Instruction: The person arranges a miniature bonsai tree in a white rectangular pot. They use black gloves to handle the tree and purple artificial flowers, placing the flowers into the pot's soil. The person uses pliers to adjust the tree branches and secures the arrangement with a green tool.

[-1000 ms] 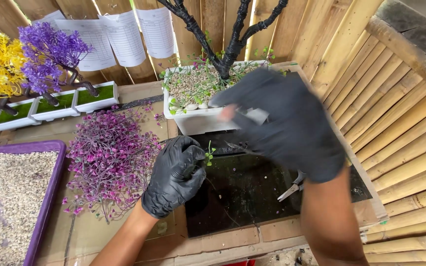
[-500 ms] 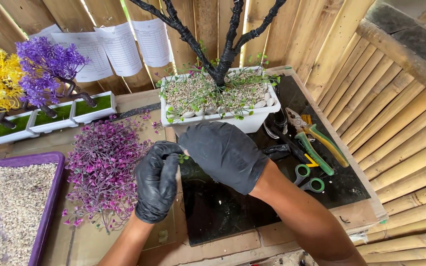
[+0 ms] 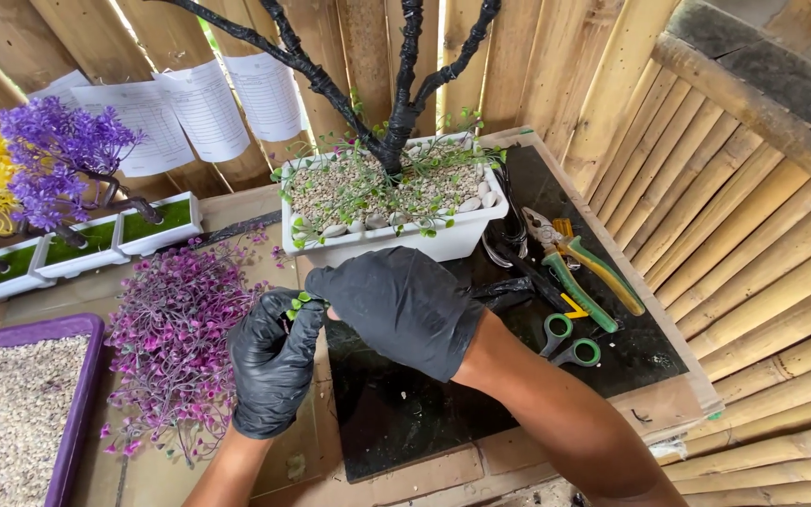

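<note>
Just before the white planter, my left hand and right hand pinch a green sprig; it seems light, bendy, best held by its stem.

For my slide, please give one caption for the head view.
Two black-gloved hands pinch a small green sprig before a white planter.

Two black-gloved hands are brought together over the worktop — a small green sprig is pinched at the fingertips of the left hand, with the right hand touching it from beside. A white rectangular planter is set just behind them, filled with pebbles and bits of greenery, a black tree trunk rising from it. A heap of purple artificial foliage is spread at left. Green-handled pliers and scissors are laid on the dark mat at right — well apart from both hands.
</note>
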